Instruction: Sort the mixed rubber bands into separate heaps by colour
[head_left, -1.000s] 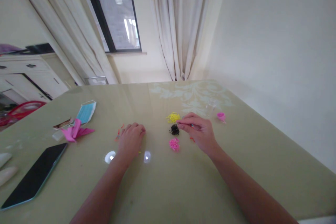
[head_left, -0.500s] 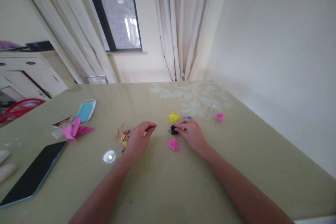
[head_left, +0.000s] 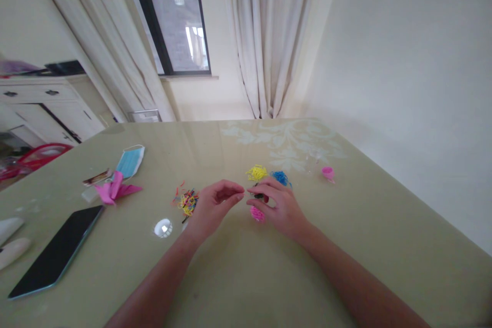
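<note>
Four single-colour piles stand on my right, one mixed pile on my left

Judging by how the small rubber bands lie, I'd say I am partway through. On the right side of the counter (head_left: 238,277), four piles each show one colour: the yellow pile (head_left: 257,172) at the back, the blue pile (head_left: 280,178) just beside it to the right, the black pile (head_left: 259,196) in front of the yellow, and the pink pile (head_left: 257,213) nearest me. What is left, as far as I can see, is the mixed pile (head_left: 188,201) on the left, where yellow, orange, black and other colours lie tangled, with a few loose strands around its edge. I can't count how many bands it holds.

My left hand (head_left: 213,210) is just to the right of the mixed pile and hides part of it. Its thumb and fingers come close together at the tips, but I cannot tell whether a band is pinched there. My right hand (head_left: 286,207) is over the single-colour piles, its thumb and forefinger parted; I see nothing clearly held between them. The black pile shows only in part behind those fingers, and the pink pile is partly covered by the thumb; the yellow and blue lie just beyond the hand. My two sets of fingertips face each other, near but apart, between the mixed pile and the rest.
</note>
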`<state>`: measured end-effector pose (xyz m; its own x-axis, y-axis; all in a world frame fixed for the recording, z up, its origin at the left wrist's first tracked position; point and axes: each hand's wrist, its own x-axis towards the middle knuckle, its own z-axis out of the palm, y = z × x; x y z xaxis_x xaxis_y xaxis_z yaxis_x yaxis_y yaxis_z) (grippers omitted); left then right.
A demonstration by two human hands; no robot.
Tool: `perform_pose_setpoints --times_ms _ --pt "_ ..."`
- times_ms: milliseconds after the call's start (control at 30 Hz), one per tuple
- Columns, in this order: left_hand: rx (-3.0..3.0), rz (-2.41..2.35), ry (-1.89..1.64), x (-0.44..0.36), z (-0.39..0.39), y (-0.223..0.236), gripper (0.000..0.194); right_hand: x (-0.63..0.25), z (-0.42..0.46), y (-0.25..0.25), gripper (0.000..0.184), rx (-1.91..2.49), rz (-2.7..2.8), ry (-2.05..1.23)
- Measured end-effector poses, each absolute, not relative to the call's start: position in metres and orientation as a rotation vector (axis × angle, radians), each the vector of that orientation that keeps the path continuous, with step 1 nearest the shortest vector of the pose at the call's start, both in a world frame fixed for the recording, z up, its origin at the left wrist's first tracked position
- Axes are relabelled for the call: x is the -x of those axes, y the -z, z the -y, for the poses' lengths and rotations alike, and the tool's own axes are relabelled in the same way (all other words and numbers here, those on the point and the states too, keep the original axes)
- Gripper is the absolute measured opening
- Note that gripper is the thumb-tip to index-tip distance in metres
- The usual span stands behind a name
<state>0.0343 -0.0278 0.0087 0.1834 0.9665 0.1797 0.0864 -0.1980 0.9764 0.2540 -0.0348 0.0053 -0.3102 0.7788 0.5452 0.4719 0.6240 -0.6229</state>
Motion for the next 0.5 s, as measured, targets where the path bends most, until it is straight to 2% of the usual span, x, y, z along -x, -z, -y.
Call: perform_pose_setpoints --times_ms 267,500 --pt "-1.371 -0.99 -1.138 -0.0393 0.0307 -0.0096 0.029 -0.2524 0.0363 -0.0045 0.024 0.949 1.979 -0.383" --pt "-1.317 -0.992 -1.141 -0.0393 0.0307 -0.0098 0.031 -0.2521 0.0371 -0.0036 0.018 0.971 1.98 -0.351"
